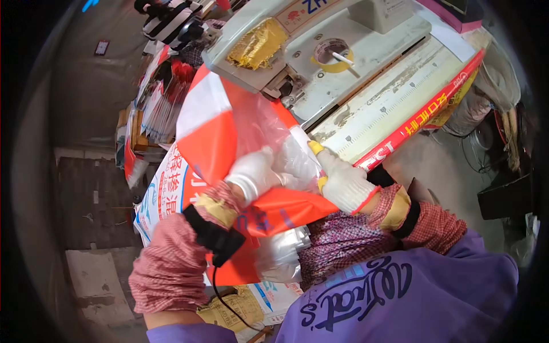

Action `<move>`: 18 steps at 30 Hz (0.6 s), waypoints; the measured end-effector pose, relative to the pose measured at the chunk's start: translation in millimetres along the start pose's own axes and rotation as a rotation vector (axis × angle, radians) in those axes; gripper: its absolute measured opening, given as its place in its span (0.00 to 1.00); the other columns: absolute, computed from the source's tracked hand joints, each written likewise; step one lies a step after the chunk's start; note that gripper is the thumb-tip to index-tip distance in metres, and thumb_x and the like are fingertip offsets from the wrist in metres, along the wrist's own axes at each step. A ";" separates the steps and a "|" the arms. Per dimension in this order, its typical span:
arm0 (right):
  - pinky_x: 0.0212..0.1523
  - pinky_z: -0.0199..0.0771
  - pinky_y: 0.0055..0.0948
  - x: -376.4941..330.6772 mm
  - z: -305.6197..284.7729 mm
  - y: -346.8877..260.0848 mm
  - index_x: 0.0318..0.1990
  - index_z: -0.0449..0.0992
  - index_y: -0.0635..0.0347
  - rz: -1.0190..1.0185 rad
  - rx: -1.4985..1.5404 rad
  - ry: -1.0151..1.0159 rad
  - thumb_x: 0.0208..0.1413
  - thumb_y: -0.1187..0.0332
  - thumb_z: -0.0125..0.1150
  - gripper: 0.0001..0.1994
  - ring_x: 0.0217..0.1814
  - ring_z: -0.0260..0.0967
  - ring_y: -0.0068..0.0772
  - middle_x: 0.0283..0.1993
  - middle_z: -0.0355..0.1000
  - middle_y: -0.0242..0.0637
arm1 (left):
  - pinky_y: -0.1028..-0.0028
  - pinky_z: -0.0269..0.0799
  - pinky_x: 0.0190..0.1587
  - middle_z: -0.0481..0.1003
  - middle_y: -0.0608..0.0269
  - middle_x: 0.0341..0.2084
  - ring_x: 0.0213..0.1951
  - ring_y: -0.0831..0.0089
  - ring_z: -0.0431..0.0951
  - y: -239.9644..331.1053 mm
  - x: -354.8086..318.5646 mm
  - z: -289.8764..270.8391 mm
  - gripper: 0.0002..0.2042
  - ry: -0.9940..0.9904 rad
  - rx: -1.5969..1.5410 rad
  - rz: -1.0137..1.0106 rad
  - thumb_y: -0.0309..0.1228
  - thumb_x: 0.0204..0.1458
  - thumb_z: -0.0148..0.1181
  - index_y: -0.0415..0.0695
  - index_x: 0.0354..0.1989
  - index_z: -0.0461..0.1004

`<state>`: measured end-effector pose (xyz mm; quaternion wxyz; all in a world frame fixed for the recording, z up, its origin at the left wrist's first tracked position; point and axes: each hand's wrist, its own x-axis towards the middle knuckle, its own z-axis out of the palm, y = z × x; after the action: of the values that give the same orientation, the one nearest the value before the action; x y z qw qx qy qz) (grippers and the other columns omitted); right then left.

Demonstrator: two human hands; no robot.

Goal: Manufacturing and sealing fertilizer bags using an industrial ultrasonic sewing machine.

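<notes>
An orange and white printed sack (213, 150) lies across my lap, its upper edge close under the sewing machine (251, 71). Clear plastic liner (294, 160) shows inside its mouth, and more clear plastic bunches up below. My left hand (254, 173), in a white glove, is closed at the sack's mouth on the liner; its fingertips are partly hidden in the plastic. My right hand (345, 182), gloved with yellow fingertip wraps, pinches the sack's right edge beside the machine table. The orange fold between my hands hangs toward me.
A worn machine table (394, 94) with ruler marks runs right, edged by a red strip (420, 119). A tape roll (333, 55) sits on the machine. White printed sacks (163, 186) lie to the left. Stacked bags (166, 106) and a person (171, 23) in stripes are farther off.
</notes>
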<state>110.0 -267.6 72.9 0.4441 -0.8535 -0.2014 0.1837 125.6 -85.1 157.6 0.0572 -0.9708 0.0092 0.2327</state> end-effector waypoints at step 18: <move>0.44 0.69 0.49 58.0 5.7 -50.3 0.48 0.65 0.61 0.218 -0.264 0.062 0.51 0.69 0.45 0.16 0.49 0.68 0.53 0.50 0.65 0.53 | 0.63 0.73 0.36 0.77 0.56 0.31 0.34 0.60 0.78 -37.7 -3.3 35.5 0.11 -0.061 0.446 0.134 0.36 0.49 0.50 0.47 0.34 0.78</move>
<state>147.5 -207.9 103.9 0.3119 -0.9264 -0.1161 0.1762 108.3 -43.6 131.7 0.2552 -0.9238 0.1230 0.2576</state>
